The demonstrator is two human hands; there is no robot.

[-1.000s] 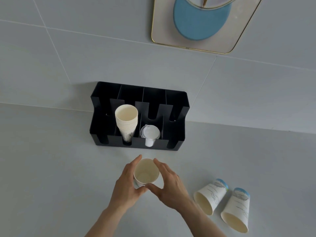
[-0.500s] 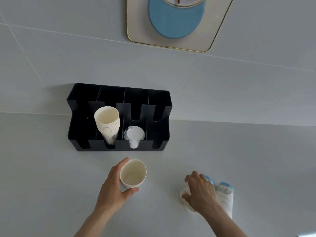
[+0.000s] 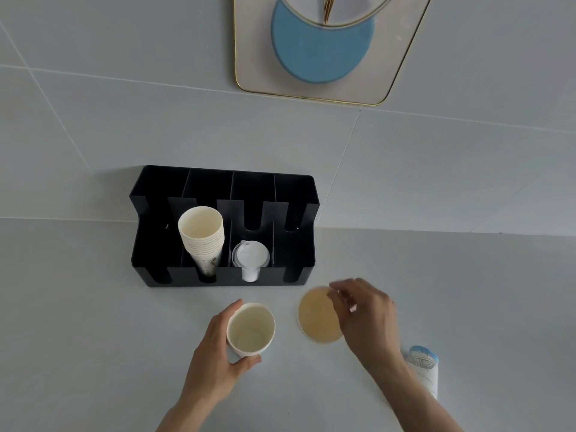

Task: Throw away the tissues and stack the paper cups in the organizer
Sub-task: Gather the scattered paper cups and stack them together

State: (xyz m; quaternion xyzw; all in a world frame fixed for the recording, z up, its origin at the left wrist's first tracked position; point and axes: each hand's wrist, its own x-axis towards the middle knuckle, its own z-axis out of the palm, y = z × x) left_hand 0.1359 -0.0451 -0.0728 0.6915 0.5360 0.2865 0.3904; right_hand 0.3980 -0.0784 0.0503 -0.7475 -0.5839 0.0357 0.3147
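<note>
My left hand (image 3: 215,357) grips an upright white paper cup (image 3: 251,328) just above the grey counter, in front of the black organizer (image 3: 299,188). My right hand (image 3: 366,316) holds a second paper cup (image 3: 318,316) tipped so that its open mouth faces me; the cup is blurred. A third cup (image 3: 424,369) with a blue rim lies on its side, partly hidden behind my right forearm. In the organizer's second slot from the left stands a stack of several nested paper cups (image 3: 202,235). No tissue is visible.
The organizer stands against the tiled wall and holds clear plastic lids (image 3: 251,257) in its third slot; the outer slots look empty. A framed picture with a blue disc (image 3: 321,48) hangs on the wall above. Grey counter stretches left and right.
My right hand has picked one of the lying cups off the counter and brought it up and leftward toward the cup in my left hand. One lying cup stays on the counter.
</note>
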